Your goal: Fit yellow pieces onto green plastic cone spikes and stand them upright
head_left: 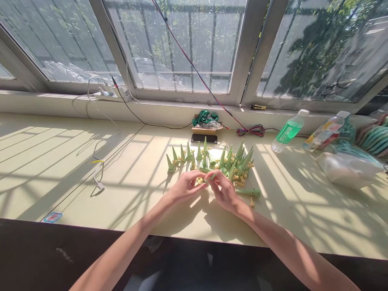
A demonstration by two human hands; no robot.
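My left hand [187,186] and my right hand [223,191] meet over the table, fingertips pinched together around a small green plastic piece [212,176]. Its full shape is hidden by my fingers. Just beyond them stand several green plastic cones [170,163], many with small yellow pieces at their bases. Loose yellow pieces [241,180] lie among the cones on the right. Beside my right hand, a green cone [250,192] lies on its side, and a single yellow piece [252,201] is close to it.
Behind the cones are a black phone [204,138] and a small box [207,128] with green material. A bottle with a green label [287,132], another bottle [325,131] and a plastic bag [348,169] stand right. A white cable [97,180] lies left. The table's front edge is near my forearms.
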